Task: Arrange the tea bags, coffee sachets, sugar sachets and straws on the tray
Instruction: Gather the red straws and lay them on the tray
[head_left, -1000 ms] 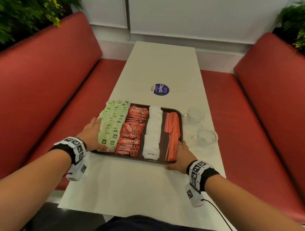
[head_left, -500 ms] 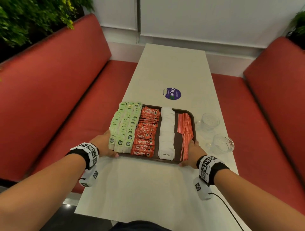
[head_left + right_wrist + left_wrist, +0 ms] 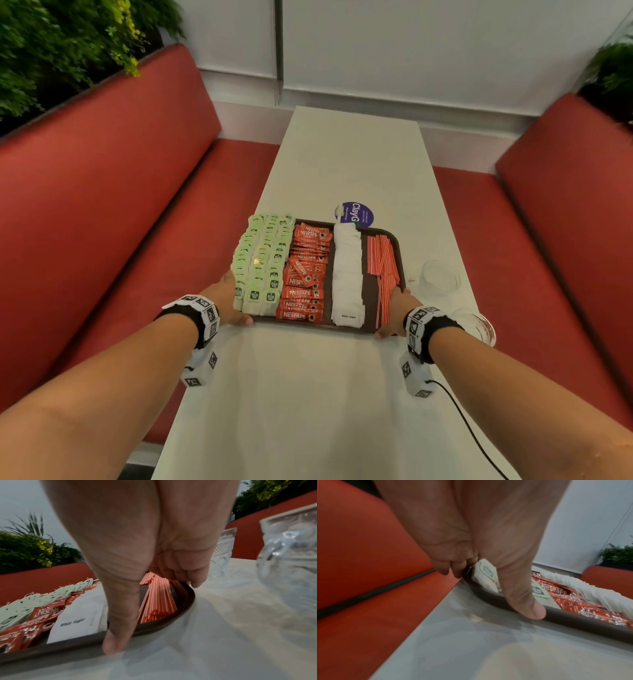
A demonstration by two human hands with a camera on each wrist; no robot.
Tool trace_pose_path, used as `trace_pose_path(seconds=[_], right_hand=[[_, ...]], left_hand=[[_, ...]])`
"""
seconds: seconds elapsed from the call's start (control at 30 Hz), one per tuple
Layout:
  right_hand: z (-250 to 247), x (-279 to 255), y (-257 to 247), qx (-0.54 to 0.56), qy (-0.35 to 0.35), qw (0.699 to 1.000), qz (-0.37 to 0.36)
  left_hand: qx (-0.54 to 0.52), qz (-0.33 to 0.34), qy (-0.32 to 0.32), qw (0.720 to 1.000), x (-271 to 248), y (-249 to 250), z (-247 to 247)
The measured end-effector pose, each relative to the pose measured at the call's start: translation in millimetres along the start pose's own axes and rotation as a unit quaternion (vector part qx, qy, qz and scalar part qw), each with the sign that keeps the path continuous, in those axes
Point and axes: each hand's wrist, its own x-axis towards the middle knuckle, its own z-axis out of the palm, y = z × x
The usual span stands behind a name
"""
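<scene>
While the brown tray (image 3: 373, 329) sits mid-table (image 3: 342, 394), the left hand (image 3: 224, 301) grasps its 9 o'clock corner and the right hand (image 3: 397, 313) its 3 o'clock corner; tea bags (image 3: 260, 263), coffee sachets (image 3: 305, 274), sugar sachets (image 3: 347, 274) and straws (image 3: 382, 263) lie in rows, two glasses (image 3: 440, 277) at 3 o'clock.

Worktop (image 3: 342, 164): long, pale, set between two red benches.
Tray (image 3: 399, 246): brown, mid-worktop, reaching the left edge.
Round sticker (image 3: 356, 212): purple, just beyond the tray's far edge.
Glass cups (image 3: 440, 275): two, clear, along the right edge beside the tray.
</scene>
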Motion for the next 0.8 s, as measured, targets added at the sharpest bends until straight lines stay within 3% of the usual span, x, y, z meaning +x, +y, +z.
trace_pose_path(seconds=[0.1, 0.27, 0.43, 0.57, 0.67, 0.8], right_hand=[[-2, 8, 0, -0.008, 0.004, 1.000, 0.004], [-4, 23, 1, 0.009, 0.015, 1.000, 0.007], [0, 24, 6, 0.056, 0.023, 0.998, 0.006], [1, 12, 12, 0.106, 0.031, 0.993, -0.035], [-16, -16, 21, 0.105, 0.040, 0.989, -0.097], [-48, -53, 57, 0.099, 0.057, 0.977, -0.178]], left_hand=[[0.006, -0.001, 0.004, 1.000, 18, -4, 0], [0.013, -0.006, -0.001, 1.000, -19, 41, -32], [0.002, -0.020, -0.004, 1.000, -21, 45, -33], [0.096, -0.010, 0.049, 0.994, -22, 66, -37], [0.135, 0.034, 0.088, 0.986, -33, 113, -51], [0.107, 0.136, 0.098, 0.980, -28, 197, -54]])
